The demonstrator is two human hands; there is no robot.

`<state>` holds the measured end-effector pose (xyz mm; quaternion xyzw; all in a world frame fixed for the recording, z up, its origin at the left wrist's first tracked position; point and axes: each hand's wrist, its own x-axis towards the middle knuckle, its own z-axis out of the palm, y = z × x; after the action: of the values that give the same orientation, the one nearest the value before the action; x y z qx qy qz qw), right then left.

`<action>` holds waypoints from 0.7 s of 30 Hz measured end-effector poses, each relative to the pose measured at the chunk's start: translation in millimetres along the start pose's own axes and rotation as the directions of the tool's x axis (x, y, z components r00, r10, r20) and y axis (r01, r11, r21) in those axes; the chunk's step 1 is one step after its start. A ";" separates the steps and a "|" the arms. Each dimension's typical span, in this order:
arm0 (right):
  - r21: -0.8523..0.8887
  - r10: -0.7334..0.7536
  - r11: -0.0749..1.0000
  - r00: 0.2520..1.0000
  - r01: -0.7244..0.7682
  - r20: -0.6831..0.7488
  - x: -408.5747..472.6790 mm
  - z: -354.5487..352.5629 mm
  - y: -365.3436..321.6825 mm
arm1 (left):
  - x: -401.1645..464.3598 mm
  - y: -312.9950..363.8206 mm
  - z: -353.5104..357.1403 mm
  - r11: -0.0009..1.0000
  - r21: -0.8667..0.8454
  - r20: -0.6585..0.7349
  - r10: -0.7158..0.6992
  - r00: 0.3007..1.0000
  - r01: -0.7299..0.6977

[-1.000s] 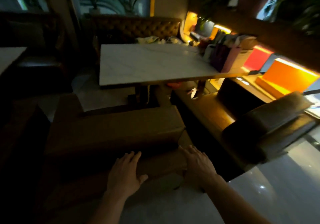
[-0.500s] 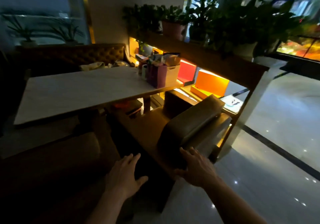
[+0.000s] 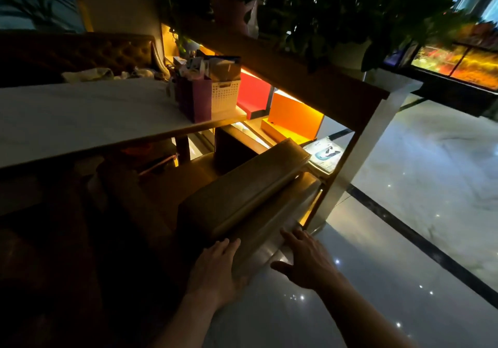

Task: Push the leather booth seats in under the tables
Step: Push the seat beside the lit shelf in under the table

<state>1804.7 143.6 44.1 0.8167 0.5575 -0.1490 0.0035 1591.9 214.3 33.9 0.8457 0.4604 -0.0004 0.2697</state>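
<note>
A brown leather booth seat [image 3: 242, 188] stands at the right end of the white marble table [image 3: 80, 115], its low backrest facing me. My left hand [image 3: 215, 269] lies with straight fingers against the near left corner of its back. My right hand [image 3: 304, 258] is spread open at the back's right lower edge, fingertips at the leather; contact is hard to judge. A second leather seat [image 3: 54, 239] sits in deep shadow to the left, under the table's near edge.
A purple bag [image 3: 198, 99] and a white perforated basket [image 3: 225, 95] stand at the table's right end. A wooden planter divider [image 3: 310, 78] with lit red and orange panels runs close behind the seat. Glossy floor [image 3: 404, 239] opens to the right. A tufted bench [image 3: 80, 53] lines the far side.
The view has swung right, away from the left seat. Both hands have moved from that seat's back onto the back of the right-hand seat.
</note>
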 end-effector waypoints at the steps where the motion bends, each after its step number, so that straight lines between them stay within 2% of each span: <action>1: 0.003 -0.003 1.000 1.000 0.003 0.005 16.8 0.4 10.2 | 20.4 5.8 6.2 1.000 -0.013 -0.001 0.003 1.000 -0.003; 8: -0.024 -0.052 0.998 0.995 0.054 0.087 123.1 -11.6 76.2 | 135.7 39.1 39.8 0.996 -0.077 0.067 -0.048 0.997 0.053; 14: -0.062 -0.107 0.991 0.983 0.117 0.147 196.4 -9.2 115.3 | 194.5 52.1 70.7 0.987 -0.070 0.091 -0.135 0.987 0.142; 18: -0.102 -0.185 0.972 0.957 0.212 0.225 247.5 1.6 136.5 | 222.1 58.6 91.9 0.967 -0.103 0.042 -0.230 0.972 0.233; 21: -0.136 -0.307 0.930 0.924 0.342 0.226 286.2 8.5 150.3 | 232.4 61.9 106.4 0.938 -0.076 -0.039 -0.343 0.939 0.339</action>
<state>2035.2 345.5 -59.0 0.6901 0.6929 -0.1803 0.1058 1800.4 320.0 -86.8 0.7431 0.6067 -0.0095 0.2821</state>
